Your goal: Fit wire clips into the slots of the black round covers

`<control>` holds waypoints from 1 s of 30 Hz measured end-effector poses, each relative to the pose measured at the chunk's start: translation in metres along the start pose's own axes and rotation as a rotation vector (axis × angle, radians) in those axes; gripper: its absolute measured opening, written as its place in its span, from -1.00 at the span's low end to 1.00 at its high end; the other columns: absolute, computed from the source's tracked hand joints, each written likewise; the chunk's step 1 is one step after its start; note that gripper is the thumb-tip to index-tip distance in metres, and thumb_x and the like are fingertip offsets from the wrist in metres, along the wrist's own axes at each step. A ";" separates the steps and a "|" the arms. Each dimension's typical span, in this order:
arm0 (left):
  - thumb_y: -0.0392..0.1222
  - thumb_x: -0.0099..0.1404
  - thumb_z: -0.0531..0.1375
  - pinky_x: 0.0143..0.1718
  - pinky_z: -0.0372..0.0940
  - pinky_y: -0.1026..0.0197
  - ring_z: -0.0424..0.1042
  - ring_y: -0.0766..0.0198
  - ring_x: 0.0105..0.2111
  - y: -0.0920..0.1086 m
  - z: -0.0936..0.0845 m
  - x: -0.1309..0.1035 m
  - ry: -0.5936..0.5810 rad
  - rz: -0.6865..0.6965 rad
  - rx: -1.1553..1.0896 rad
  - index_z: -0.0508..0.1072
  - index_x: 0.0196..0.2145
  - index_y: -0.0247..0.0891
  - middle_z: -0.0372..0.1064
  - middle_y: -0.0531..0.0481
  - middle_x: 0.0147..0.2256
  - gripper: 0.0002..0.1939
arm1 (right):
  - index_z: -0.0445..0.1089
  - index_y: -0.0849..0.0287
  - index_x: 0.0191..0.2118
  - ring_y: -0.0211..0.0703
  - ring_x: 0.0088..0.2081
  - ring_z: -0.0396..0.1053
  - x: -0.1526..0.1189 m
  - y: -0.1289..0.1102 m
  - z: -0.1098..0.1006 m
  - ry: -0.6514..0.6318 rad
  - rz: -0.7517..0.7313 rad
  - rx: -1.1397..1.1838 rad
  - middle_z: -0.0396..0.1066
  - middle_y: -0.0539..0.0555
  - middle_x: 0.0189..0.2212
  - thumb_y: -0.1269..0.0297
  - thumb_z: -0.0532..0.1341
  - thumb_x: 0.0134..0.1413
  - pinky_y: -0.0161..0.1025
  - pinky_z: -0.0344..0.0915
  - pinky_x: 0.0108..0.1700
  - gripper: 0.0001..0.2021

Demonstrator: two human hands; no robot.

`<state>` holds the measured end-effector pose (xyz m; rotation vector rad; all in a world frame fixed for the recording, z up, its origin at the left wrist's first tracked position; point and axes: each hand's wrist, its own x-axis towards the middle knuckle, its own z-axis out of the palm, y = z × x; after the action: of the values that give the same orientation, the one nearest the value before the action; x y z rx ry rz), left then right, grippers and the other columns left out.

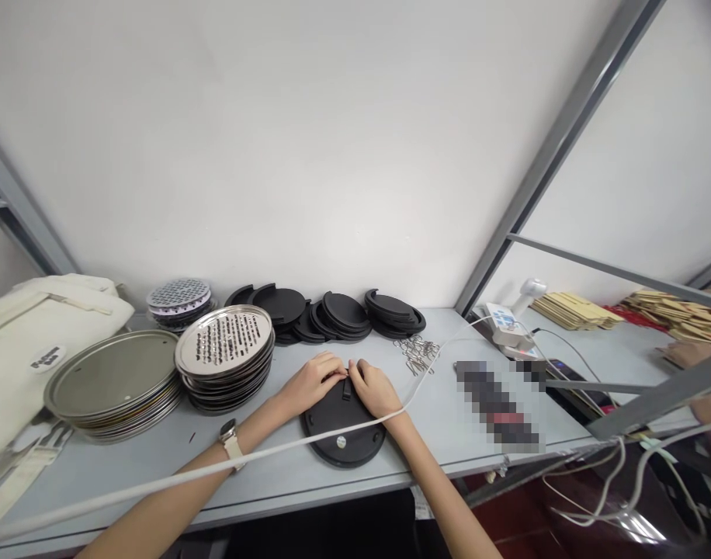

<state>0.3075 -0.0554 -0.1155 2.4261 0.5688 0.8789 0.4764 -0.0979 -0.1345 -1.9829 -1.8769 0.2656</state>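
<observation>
A black round disc [347,444] with a small round sticker and a short black tab [347,388] lies on the grey table before me. My left hand [316,382] is closed at its far left rim, thumb and fingers pinched beside the tab. From the other side, my right hand [375,388] closes on the same rim, its fingertips almost meeting the left ones. Whether a small part is between the fingertips is hidden. Just beyond my right hand lies a loose pile of bent metal wire hooks [419,353].
Several black round discs [338,312] are piled along the wall. To the left stand a stack of patterned round plates [224,341], a stack of larger plates [116,376] and a cream bag [46,334]. A white cable [262,452] crosses in front. A person's hand [690,353] shows far right.
</observation>
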 end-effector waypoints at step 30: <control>-0.23 0.23 0.22 -0.23 0.23 0.26 0.36 0.28 -0.33 -0.020 0.013 0.004 0.129 -0.116 -0.179 0.52 -0.42 -0.29 0.43 0.02 -0.41 -0.89 | 0.12 0.12 -0.16 -0.12 -0.43 0.42 0.000 0.004 -0.003 -0.001 -0.010 0.297 0.39 0.01 -0.48 0.24 -0.08 0.20 -0.34 0.11 -0.37 -0.85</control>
<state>0.3147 -0.0414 -0.1338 2.1656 0.6428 0.9975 0.4819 -0.0986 -0.1333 -1.7723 -1.7327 0.5101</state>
